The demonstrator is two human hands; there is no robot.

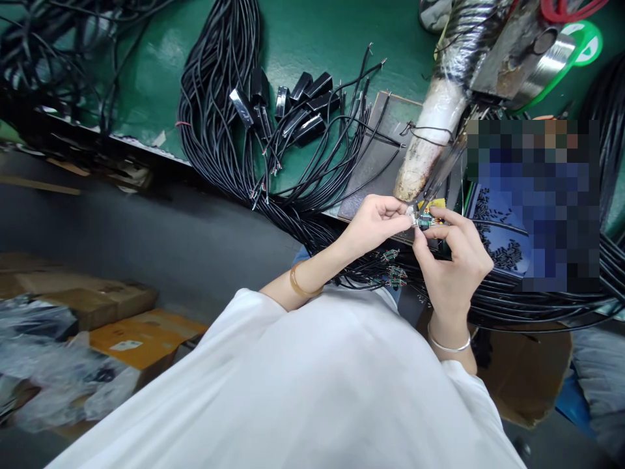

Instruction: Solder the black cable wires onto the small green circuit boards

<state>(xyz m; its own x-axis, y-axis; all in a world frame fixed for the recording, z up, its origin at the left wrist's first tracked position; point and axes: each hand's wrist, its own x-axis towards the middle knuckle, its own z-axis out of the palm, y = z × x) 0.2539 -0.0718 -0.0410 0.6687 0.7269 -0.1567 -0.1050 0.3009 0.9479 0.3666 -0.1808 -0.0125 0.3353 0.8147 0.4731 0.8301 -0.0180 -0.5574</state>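
Observation:
My left hand (375,221) and my right hand (452,260) meet at the table's near edge. Both pinch a small green circuit board (424,221) with thin wires on it. The fingers of each hand are closed around it. Just above the board hangs a wrapped, dirty white tool tip (424,150). More small green boards on black cables (394,270) dangle below my hands.
A big bundle of black cables (219,111) with black plastic housings (297,104) lies on the green table (312,39). A dark metal plate (375,156) sits under the tool. Cardboard boxes (141,335) and plastic bags lie on the floor at left. Small black parts (498,241) fill a tray at right.

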